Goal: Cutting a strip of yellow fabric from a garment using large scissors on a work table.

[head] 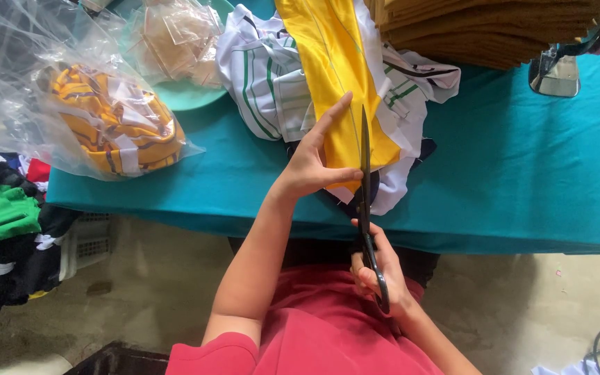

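The right hand was clenched through the loops of one pair of black scissors, blades pointing away from the body and lying along the yellow fabric strip. The left hand lay flat and released, fingers extended, pressing that strip down just left of the blades and touching it. The strip rested on a heap of white striped garments at the near edge of the teal-covered desk.

In my judgement the cut would go well if the blades followed the faint line on the yellow cloth, the flat hand kept the fabric taut, and its fingertips stayed clear of the blade edge (they sat very close).

Count: one pair of scissors; one yellow strip under the blades; two clear plastic bags, one holding yellow striped pieces, one holding pale pieces; one stack of brown sheets; one basket of mixed clothing beside the desk
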